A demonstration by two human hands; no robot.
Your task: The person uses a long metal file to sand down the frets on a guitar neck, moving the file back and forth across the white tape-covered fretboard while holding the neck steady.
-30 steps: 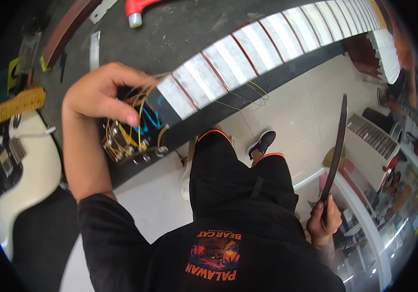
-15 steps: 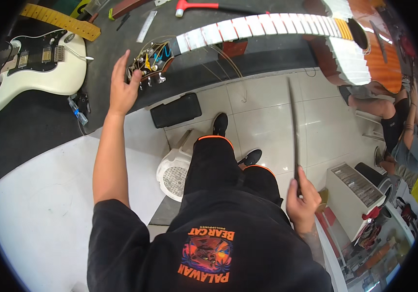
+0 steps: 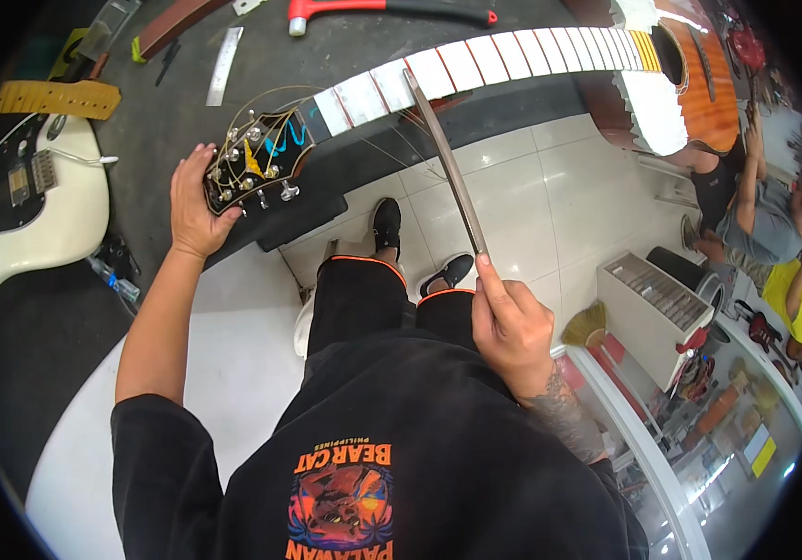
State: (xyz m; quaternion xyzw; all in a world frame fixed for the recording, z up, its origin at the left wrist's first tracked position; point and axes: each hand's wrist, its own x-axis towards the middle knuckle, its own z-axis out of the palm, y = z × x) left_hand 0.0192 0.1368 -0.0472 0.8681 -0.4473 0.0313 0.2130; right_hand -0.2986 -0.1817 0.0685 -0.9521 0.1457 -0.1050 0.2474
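Note:
An acoustic guitar (image 3: pixel 716 117) lies across the far side of the bench, its neck (image 3: pixel 503 56) covered in white tape between the exposed frets. My left hand (image 3: pixel 200 213) is closed around the end of its dark headstock (image 3: pixel 275 149), where loose strings curl among the tuners. In my right hand (image 3: pixel 517 331) is a long, thin metal file (image 3: pixel 449 168), my index finger stretched along it. The file's far tip meets the taped neck at a fret toward the headstock end. White tape also covers part of the guitar's body.
A white electric guitar (image 3: pixel 83 196) lies at the left, near a blue-handled screwdriver (image 3: pixel 113 278). A red-and-black hammer (image 3: pixel 391 9) and a steel ruler (image 3: pixel 224 65) rest beyond the neck. At right are a drawer cabinet (image 3: pixel 643 313) and a person (image 3: pixel 765 224).
My left hand has come onto the headstock and closed on it. The file has swung left and up from over the floor to the neck. My view has shifted right.

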